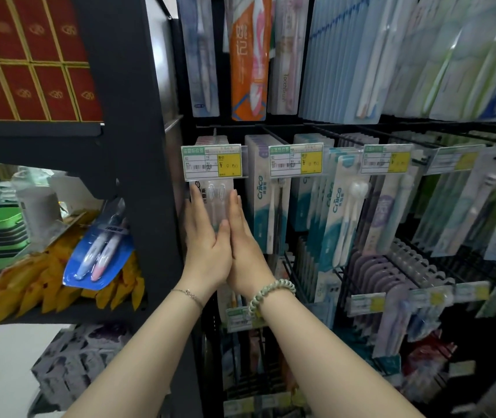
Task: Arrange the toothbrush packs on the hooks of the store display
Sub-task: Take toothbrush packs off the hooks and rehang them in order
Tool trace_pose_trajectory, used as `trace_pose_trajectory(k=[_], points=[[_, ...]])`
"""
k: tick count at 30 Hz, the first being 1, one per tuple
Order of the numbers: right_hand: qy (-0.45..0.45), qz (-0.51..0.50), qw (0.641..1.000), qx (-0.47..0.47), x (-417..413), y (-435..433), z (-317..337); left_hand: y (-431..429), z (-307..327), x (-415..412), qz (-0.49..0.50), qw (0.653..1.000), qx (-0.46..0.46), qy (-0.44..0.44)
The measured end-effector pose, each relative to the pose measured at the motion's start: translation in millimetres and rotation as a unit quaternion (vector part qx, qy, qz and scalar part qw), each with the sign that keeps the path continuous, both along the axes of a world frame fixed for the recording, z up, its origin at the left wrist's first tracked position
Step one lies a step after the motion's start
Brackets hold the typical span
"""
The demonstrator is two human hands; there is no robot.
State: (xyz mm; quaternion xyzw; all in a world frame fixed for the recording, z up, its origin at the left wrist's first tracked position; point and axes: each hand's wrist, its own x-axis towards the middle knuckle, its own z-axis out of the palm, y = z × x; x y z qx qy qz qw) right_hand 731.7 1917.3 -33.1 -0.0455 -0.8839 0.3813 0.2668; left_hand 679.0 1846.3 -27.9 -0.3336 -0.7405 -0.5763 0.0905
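A clear toothbrush pack (215, 200) hangs at the front of the leftmost hook (215, 132) in the middle row, just under a price tag (212, 162). My left hand (204, 236) lies flat against the pack's left side, fingers straight and pointing up. My right hand (242, 239) presses flat on its right side, fingers straight too. The thumbs of both hands meet at the pack's lower middle. More packs hang behind it on the same hook.
White-and-teal toothbrush packs (263, 203) hang on the neighbouring hook to the right, with further rows above and below. A dark shelf post (147, 176) stands right beside my left hand. A blue two-brush pack (99, 251) lies on yellow packets on the left shelf.
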Motion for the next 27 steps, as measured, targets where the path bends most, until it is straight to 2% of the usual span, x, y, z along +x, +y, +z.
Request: trace_pose_trajectory(k=[4,8,15,22,27], points=[[0.009,-0.013,1.0,0.018,7.9,0.4,-2.0,-8.5,-4.3,4.6,0.014,0.999,-0.025,0.017],[0.046,-0.087,0.992,0.074,18.1,3.8,-12.8,-19.8,-14.4,15.4,0.03,0.996,-0.073,0.052],[-0.003,-0.18,0.963,0.201,46.5,16.0,-21.7,-32.4,-33.2,30.1,0.087,0.969,-0.14,0.186],[-0.025,-0.205,0.944,0.256,70.6,24.4,-35.5,-24.0,-49.3,46.3,0.019,0.934,-0.271,0.234],[-0.037,-0.202,0.94,0.274,87.1,35.7,-48.4,-6.9,-62.9,59.3,-0.015,0.927,-0.289,0.238]])
